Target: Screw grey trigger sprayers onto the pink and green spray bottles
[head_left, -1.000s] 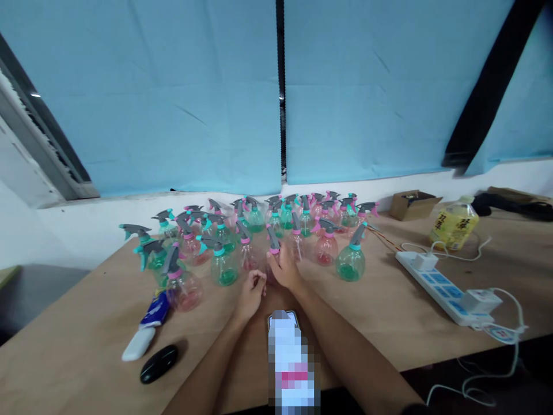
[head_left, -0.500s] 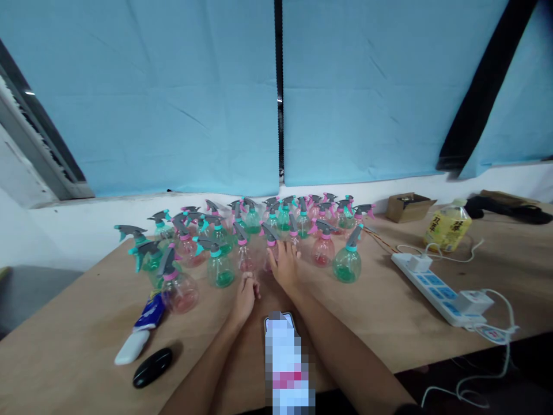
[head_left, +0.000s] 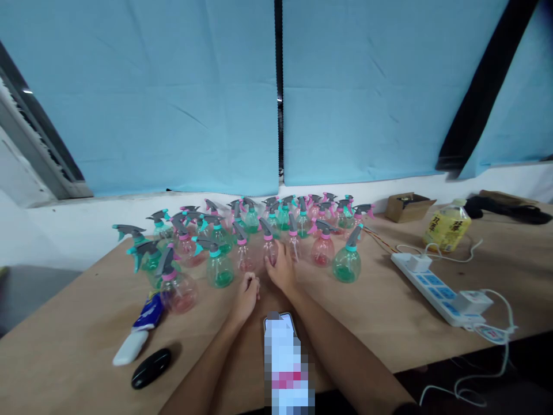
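Several small clear spray bottles [head_left: 218, 262] with grey triggers and pink or teal collars stand crowded at the back of the wooden table [head_left: 380, 323]. My right hand [head_left: 280, 270] reaches into the front row and curls around the base of a pink-collared spray bottle [head_left: 268, 243]. My left hand [head_left: 246, 297] rests on the table just left of it, fingers loosely closed and holding nothing. A green bottle [head_left: 347, 262] stands apart to the right.
A phone [head_left: 280, 323], partly blurred, lies between my forearms. A blue-and-white tube [head_left: 142, 328] and a black oval object [head_left: 151, 368] lie front left. A white power strip [head_left: 432, 285] with cables, a yellow drink bottle [head_left: 447, 226] and a cardboard box [head_left: 408, 206] are at the right.
My right hand flattened beside the pink-collared bottle half a second ago, and now its fingers curl at the bottle's base again. My left hand stayed where it was, closed on the table.
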`<action>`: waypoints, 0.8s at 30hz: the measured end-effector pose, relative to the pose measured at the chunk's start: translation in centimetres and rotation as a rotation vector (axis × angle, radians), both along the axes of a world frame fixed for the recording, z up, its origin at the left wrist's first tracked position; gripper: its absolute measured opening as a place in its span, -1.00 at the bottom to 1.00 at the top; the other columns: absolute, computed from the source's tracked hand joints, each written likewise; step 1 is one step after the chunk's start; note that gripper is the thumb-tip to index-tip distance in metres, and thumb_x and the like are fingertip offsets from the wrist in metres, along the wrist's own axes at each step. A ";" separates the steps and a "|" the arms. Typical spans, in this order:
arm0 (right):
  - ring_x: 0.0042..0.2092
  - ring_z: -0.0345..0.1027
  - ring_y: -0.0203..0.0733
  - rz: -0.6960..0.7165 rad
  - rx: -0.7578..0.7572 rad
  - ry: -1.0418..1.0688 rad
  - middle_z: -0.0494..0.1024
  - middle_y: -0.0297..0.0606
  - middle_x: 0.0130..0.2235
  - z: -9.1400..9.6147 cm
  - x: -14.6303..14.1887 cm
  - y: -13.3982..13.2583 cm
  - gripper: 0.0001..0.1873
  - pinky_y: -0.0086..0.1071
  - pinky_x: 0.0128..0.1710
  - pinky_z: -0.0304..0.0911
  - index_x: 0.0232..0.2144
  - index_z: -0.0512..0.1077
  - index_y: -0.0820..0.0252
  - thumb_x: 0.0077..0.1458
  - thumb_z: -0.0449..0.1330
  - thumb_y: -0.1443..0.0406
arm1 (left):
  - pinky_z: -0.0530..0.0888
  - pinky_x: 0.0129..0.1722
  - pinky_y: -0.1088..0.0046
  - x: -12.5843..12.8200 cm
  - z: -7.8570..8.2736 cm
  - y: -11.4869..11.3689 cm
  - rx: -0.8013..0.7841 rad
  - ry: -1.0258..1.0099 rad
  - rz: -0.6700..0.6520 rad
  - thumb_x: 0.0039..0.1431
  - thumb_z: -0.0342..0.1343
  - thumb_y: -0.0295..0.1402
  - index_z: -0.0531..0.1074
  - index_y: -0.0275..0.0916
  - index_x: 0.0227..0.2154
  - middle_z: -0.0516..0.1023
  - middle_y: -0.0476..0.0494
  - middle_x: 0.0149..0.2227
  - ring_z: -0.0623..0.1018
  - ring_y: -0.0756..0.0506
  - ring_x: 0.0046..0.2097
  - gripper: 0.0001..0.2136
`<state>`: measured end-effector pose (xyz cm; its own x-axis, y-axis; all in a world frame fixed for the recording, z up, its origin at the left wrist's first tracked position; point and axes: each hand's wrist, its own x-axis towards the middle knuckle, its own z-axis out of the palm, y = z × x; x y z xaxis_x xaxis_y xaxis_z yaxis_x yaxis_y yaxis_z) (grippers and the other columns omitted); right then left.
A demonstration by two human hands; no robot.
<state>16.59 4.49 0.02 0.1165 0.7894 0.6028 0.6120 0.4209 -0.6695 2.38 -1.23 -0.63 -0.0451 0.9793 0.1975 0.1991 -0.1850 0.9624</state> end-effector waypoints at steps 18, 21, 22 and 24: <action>0.09 0.37 -0.06 0.028 0.006 0.069 0.42 -0.08 0.10 -0.9 0.1 0.5 -0.44 -0.19 0.13 0.29 0.17 0.26 0.15 0.09 0.11 0.38 | 0.30 -0.48 0.47 -0.2 0.2 0.0 -0.002 0.002 -0.003 0.07 -0.04 -0.23 0.18 -0.14 -0.54 0.25 0.12 -0.60 0.33 0.00 -0.55 -0.83; 0.10 0.35 -0.04 -0.012 0.027 0.055 0.43 -0.10 0.06 -0.5 0.3 0.3 -0.49 -0.17 0.13 0.25 0.13 0.30 0.14 0.10 0.10 0.39 | 0.32 -0.47 0.47 -0.1 0.3 0.0 0.011 -0.028 -0.011 0.08 -0.03 -0.21 0.16 -0.14 -0.54 0.23 0.12 -0.58 0.32 0.01 -0.54 -0.82; 0.10 0.33 -0.04 -0.024 0.041 0.046 0.43 -0.11 0.04 -0.3 0.4 0.2 -0.51 -0.16 0.15 0.23 0.11 0.32 0.14 0.10 0.10 0.39 | 0.32 -0.48 0.48 -0.1 0.3 0.0 0.013 -0.038 -0.018 0.09 -0.03 -0.20 0.16 -0.13 -0.53 0.22 0.13 -0.58 0.31 0.01 -0.54 -0.81; 0.10 0.30 -0.01 -0.059 0.074 0.031 0.41 -0.12 0.02 0.1 0.5 0.0 -0.53 -0.11 0.16 0.18 0.07 0.34 0.12 0.09 0.09 0.39 | 0.31 -0.49 0.48 -0.1 0.2 0.1 0.011 -0.049 -0.032 0.10 -0.01 -0.19 0.15 -0.13 -0.51 0.22 0.14 -0.57 0.29 0.02 -0.54 -0.80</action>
